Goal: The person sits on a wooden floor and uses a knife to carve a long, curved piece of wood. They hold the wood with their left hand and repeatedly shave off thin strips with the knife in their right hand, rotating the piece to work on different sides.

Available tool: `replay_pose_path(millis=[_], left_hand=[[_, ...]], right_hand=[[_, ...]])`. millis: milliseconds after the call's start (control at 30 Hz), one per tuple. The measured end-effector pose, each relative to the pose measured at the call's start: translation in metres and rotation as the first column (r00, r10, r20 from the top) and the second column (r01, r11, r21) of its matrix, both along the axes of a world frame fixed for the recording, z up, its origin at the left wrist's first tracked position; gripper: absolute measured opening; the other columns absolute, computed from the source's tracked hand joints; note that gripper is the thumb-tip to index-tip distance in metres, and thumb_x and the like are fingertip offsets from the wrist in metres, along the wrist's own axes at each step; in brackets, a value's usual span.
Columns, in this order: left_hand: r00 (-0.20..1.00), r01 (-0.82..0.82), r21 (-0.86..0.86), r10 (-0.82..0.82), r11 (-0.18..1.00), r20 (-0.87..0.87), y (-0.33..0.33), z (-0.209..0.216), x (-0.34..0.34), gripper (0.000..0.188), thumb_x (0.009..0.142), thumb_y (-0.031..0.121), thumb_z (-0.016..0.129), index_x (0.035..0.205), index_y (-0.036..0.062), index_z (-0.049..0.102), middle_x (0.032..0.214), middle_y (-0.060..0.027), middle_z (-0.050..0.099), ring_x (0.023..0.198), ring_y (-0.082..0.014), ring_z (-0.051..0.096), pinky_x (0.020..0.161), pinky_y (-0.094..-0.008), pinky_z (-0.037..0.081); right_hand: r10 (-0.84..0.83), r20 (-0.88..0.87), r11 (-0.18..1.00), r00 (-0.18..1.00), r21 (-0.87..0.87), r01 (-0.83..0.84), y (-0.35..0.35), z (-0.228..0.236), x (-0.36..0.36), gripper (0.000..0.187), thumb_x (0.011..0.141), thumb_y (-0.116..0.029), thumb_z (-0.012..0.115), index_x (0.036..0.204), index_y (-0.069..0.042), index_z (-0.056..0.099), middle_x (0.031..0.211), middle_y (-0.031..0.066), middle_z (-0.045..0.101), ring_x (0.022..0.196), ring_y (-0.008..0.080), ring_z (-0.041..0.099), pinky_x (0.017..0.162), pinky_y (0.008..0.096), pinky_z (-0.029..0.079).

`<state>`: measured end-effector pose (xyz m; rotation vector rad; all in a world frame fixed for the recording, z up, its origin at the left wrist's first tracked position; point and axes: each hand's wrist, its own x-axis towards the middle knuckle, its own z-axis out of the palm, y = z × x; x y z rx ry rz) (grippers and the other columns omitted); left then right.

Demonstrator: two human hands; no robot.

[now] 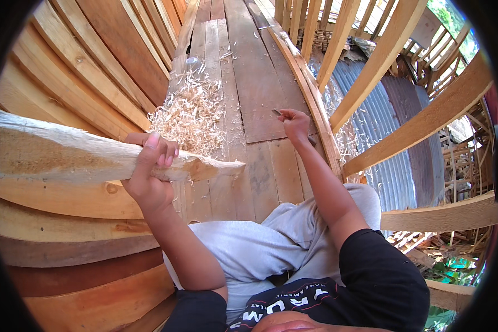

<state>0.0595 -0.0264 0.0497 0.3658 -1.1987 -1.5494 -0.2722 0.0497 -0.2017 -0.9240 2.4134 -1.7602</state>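
i see the left hand (149,181) wrapped around a long piece of wood (55,152), its fingers and thumb closed on it. from that grip the wood runs left to the edge of my view, and its tapered end sticks out a short way to the right of the hand. the right hand (296,125), right of that tip and farther forward, is curled into a fist around a small dark piece (275,112) that pokes out on its left; i cannot tell what it is.

the wood is pale and rough-cut, with a whitish upper face, tan patches along the side and an uneven, narrowing end.

just beyond the left hand, a heap of curly shavings (191,119) covers part of the plank floor (254,61), with a small clear container (192,63) at its far side. boards (66,72) line the left of the left hand. right of the right hand i get wooden slats (374,61), and past them corrugated metal sheets (371,119). grey trousers (243,243) lie nearer than both hands.
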Motion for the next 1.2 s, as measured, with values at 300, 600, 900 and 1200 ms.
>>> replay_pose_path(millis=[300, 600, 900, 1200], left_hand=[[0.995, 0.044, -0.005, -0.044, 0.999, -0.092, 0.008, -0.007, -0.023, 0.012, 0.083, 0.001, 0.062, 0.077, 0.0025, 0.052, 0.06, -0.0034, 0.044, 0.054, -0.0132, 0.043, 0.058, -0.0299, 0.04], [0.976, 0.196, -0.096, -0.204, 0.976, -0.078, 0.01, -0.02, -0.048, 0.01, 0.085, 0.005, 0.058, 0.079, 0.0049, 0.051, 0.062, -0.0022, 0.042, 0.057, -0.0134, 0.042, 0.062, -0.0321, 0.04], [0.966, 0.204, -0.095, -0.216, 0.974, -0.145, 0.009, -0.029, -0.052, 0.009, 0.085, -0.001, 0.061, 0.082, 0.0028, 0.053, 0.067, -0.0045, 0.049, 0.059, -0.0144, 0.047, 0.058, -0.0297, 0.04], [0.965, 0.172, -0.131, -0.194, 0.976, -0.177, 0.016, -0.038, -0.056, 0.008, 0.086, -0.002, 0.058, 0.082, 0.0023, 0.052, 0.065, -0.0037, 0.047, 0.057, -0.0129, 0.044, 0.057, -0.0283, 0.038]], right_hand=[[-0.234, -0.245, 0.346, 0.941, 0.883, 0.316, 0.036, 0.005, -0.005, 0.025, 0.089, -0.017, 0.055, 0.109, -0.01, 0.069, 0.112, 0.0109, 0.065, 0.105, 0.0285, 0.061, 0.09, 0.0456, 0.043], [-0.11, -0.169, 0.581, 0.979, 0.789, 0.202, 0.062, 0.002, -0.005, 0.029, 0.09, -0.01, 0.048, 0.115, 0.002, 0.055, 0.112, 0.0209, 0.063, 0.104, 0.033, 0.061, 0.08, 0.0491, 0.049], [0.242, 0.57, 0.768, 0.785, 0.383, -0.514, 0.083, 0.114, 0.044, 0.03, 0.098, -0.02, 0.041, 0.11, 0.006, 0.051, 0.092, 0.0157, 0.065, 0.066, 0.0219, 0.065, 0.055, 0.0347, 0.055], [0.434, 0.489, 0.78, 0.757, 0.217, -0.588, 0.076, 0.085, 0.062, 0.029, 0.093, -0.021, 0.056, 0.11, 0.003, 0.057, 0.091, 0.0141, 0.064, 0.082, 0.0206, 0.06, 0.073, 0.0351, 0.049]])
